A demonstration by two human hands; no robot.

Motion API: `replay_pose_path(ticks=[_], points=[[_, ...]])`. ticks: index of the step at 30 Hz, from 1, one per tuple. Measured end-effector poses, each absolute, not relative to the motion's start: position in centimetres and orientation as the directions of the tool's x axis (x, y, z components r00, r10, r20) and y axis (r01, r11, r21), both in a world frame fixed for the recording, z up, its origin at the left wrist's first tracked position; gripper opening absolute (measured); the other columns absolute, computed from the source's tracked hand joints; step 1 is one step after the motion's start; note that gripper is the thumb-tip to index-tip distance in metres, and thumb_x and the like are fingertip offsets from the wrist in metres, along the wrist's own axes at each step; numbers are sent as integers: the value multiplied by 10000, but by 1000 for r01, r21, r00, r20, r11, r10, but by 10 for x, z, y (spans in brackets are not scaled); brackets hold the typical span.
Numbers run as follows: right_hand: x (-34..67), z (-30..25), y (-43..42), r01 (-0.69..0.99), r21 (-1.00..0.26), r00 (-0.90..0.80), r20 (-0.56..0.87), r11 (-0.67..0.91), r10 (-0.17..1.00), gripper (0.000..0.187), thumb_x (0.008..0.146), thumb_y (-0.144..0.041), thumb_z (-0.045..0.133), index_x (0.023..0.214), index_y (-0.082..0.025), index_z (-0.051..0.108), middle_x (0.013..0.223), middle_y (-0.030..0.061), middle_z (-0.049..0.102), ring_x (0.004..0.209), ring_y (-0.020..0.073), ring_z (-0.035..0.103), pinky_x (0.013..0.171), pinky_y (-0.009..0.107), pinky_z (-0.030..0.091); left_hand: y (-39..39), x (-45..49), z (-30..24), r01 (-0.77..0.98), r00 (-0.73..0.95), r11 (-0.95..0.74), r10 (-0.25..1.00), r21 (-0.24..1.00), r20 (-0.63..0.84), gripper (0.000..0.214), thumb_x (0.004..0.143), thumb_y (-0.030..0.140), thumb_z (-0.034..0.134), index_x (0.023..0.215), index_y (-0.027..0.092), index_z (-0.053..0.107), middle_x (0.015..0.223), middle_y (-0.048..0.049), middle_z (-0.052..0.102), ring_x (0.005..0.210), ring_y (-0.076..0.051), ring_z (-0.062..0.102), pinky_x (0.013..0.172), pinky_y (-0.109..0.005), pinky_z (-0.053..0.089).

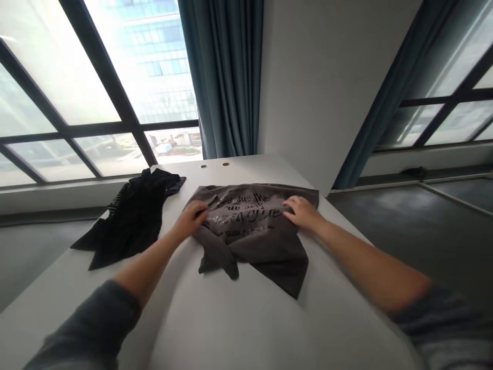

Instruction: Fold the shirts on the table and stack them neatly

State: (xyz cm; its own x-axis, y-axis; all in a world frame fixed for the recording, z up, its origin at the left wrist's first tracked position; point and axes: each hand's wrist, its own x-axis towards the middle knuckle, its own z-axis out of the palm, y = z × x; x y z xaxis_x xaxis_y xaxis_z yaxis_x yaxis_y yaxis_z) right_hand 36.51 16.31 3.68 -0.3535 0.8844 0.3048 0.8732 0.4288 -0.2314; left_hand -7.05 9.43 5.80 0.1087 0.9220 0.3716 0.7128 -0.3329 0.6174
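A dark grey-brown printed shirt lies crumpled and partly folded on the white table, its glossy black lettering facing up. At its left side is my left hand, the fingers curled toward the thumb on a bit of the cloth; the fingertips are partly hidden. Over the right part of the print rests my right hand, palm down, with its fingers bent a little and apart, touching the fabric. One pointed corner of the shirt hangs toward me, and a twisted strip lies at its lower left.
A black garment pile lies along the table's left edge, partly over it. Two round holes, one of them a brownish grommet, sit near the far end. Beyond are a blue curtain, a wall column and large windows.
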Motion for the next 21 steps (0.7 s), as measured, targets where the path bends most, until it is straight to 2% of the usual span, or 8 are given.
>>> replay_pose_path(ticks=[1, 3, 7, 10, 12, 14, 18, 21], points=[[360, 24, 134, 800, -264, -463, 300, 539, 834, 265, 905, -305, 682, 1135, -198, 755, 1214, 152, 674, 1170, 317, 602, 1079, 467, 434, 67, -60, 52, 682, 393, -471, 881, 559, 262, 238, 889, 370, 702, 1095, 258, 740, 1234, -91, 697, 1216, -294, 624, 1106, -422, 463], [356, 3, 72, 669, -320, -594, 314, 671, 741, 243, 922, -402, 686, 1107, -256, 743, 1211, 123, 672, 1148, 311, 605, 1051, 469, 460, 14, -43, 41, 642, 621, -572, 779, 511, 91, 406, 839, 459, 776, 1233, 369, 742, 1342, -65, 678, 1263, -318, 607, 1149, -445, 432], [358, -22, -14, 686, -304, -585, 311, 661, 749, 259, 878, -444, 747, 1068, -269, 730, 1173, 135, 673, 1098, 331, 607, 970, 496, 482, -39, -30, 16, 755, 565, -523, 825, 396, 14, 437, 975, 342, 600, 1400, 432, 652, 1469, -70, 601, 1374, -327, 520, 1198, -515, 352], [354, -33, -26, 730, -240, -590, 253, 640, 767, 194, 921, -329, 678, 1090, -246, 724, 1103, 128, 686, 1012, 300, 624, 904, 457, 489, -30, -31, -2, 841, 472, -471, 879, 265, 64, 402, 995, 270, 529, 1341, 398, 689, 1357, -103, 633, 1247, -309, 584, 1129, -508, 404], [352, -33, -17, 740, -214, -593, 241, 638, 768, 161, 936, -232, 607, 1046, -223, 724, 1038, 119, 694, 969, 283, 631, 876, 429, 487, -17, -32, -5, 858, 433, -447, 895, 254, 109, 315, 974, 270, 542, 1211, 340, 738, 1247, -110, 653, 1129, -290, 623, 1073, -477, 449], [354, -20, -3, 728, -239, -589, 261, 643, 765, 175, 946, -196, 551, 994, -212, 719, 987, 111, 707, 950, 273, 641, 871, 411, 489, -6, -36, 5, 834, 393, -438, 898, 336, 196, 223, 957, 281, 539, 1065, 281, 734, 1212, -106, 652, 1089, -271, 633, 1032, -435, 482], [378, 35, 17, 716, -392, -430, 404, 577, 807, 216, 969, -276, 502, 962, -216, 710, 952, 95, 731, 902, 256, 664, 857, 378, 514, -2, -58, 47, 590, 125, -435, 882, 680, 455, 182, 962, 372, 511, 968, 233, 627, 1218, -104, 679, 1067, -249, 648, 951, -397, 529], [408, 83, 17, 713, -489, -271, 468, 502, 841, 236, 964, -382, 518, 982, -243, 708, 932, 65, 744, 862, 251, 684, 800, 354, 530, -12, -92, 77, 406, -155, -365, 876, 838, 457, 256, 913, 480, 585, 863, 236, 530, 971, -64, 716, 881, -222, 660, 838, -385, 561]])
